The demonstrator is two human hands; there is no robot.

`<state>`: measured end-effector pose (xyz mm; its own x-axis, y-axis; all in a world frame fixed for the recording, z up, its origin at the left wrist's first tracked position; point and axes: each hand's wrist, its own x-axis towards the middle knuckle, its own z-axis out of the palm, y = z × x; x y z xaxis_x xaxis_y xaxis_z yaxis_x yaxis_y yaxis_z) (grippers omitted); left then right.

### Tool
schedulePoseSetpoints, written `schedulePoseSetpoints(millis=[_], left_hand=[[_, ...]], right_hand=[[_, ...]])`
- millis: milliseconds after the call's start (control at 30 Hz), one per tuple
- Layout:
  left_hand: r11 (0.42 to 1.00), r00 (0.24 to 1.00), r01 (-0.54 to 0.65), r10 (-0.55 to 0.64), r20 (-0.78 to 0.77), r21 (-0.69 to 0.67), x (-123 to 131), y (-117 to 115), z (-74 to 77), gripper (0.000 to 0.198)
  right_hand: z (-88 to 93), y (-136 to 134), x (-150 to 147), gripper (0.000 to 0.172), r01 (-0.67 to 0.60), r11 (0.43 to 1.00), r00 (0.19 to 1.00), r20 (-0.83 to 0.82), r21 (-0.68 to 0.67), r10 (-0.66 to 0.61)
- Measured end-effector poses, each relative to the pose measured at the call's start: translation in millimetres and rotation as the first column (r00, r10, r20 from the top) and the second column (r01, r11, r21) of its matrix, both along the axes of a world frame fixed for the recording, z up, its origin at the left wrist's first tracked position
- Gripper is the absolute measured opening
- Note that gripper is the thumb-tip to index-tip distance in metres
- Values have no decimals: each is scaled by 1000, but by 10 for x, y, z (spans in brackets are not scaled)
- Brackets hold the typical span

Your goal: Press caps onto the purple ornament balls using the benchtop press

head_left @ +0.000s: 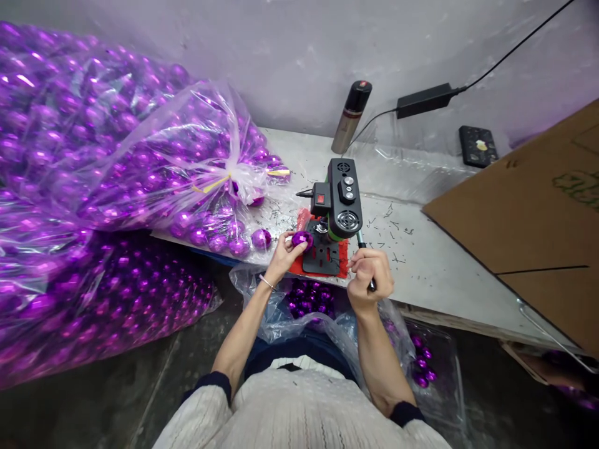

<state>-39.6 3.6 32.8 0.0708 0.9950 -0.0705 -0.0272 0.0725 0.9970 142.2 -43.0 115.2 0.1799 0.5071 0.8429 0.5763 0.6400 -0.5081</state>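
My left hand [284, 254] pinches a shiny purple faceted ball [302, 241] at the left side of a small black bench drill press [345, 193]. The ball is over the machine's slotted black base plate [321, 262], close to the front of the drill head. On the right, my right hand [369, 277] is wrapped round the black-gripped lever [372, 285] of the press. A red cloth [344, 259] lies under the base. Another purple ball [261, 239] rests on the table just left of my left hand. The drill bit is hidden under the head.
Large clear bags of purple balls [93, 137] fill the left side. An open plastic bag [262, 312] with balls hangs below the table edge. A spray can [350, 117], a power adapter [423, 100] and a black case [478, 146] are behind. A cardboard box [528, 218] stands right. Dark shavings litter the table [402, 249].
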Motion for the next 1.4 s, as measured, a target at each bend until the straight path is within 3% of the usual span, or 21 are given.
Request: schedulePoseSetpoints(millis=[167, 333, 467, 867, 1200, 1400], left_hand=[[985, 978, 39, -3, -211, 165, 176, -51, -41, 55], [930, 883, 127, 53, -466, 346, 214, -51, -3, 55], [884, 829, 188, 91, -552, 427, 253, 1, -40, 58], [854, 875, 135, 136, -465, 503, 398, 42, -307, 72], [851, 859, 140, 149, -489, 506, 398, 42, -284, 67], [832, 863, 142, 161, -478, 537, 393, 38, -290, 66]], right_hand=[[10, -10, 4, 26, -5, 1000, 1000, 1, -14, 5], [18, -16, 11, 25, -21, 1000, 1000, 11, -12, 21], [23, -18, 12, 24, -35, 999, 999, 13, -2, 35], [10, -42, 7, 22, -52, 999, 999, 12, -12, 52], [-439, 36, -27, 24, -60, 993, 997, -39, 102, 64], [-580, 75, -45, 26, -70, 989, 994, -78, 127, 80]])
